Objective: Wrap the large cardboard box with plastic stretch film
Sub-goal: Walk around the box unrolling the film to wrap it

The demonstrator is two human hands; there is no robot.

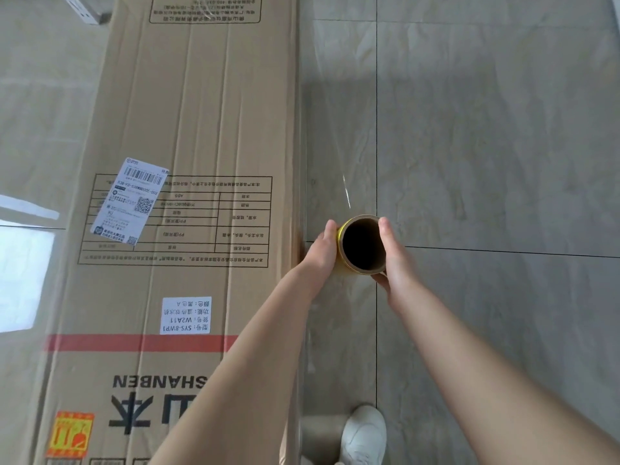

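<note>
Head view, box: the large brown cardboard box [201, 129] lies flat on the grey tiled floor [503, 129].
Roll: the brown-cored clear stretch-film roll [364, 218] is just beside the box's right edge.
Hands: left hand [322, 251] and right hand [394, 260] clasp the roll from either side.
Risk: uneven pull could likely slacken, bunch or tear the film at the box edge.

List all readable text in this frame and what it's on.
"SHANBEN": upside down, printed on the cardboard box.
"SYS-8WP1", "W2A11": white sticker on the box.
"ABS", "PP": printed table on the box.
Shipping label: barcode and QR codes; text too blurred.
Top text panel, orange sticker: too small to read.
Film roll, held by left hand and right hand: no text visible.
</note>
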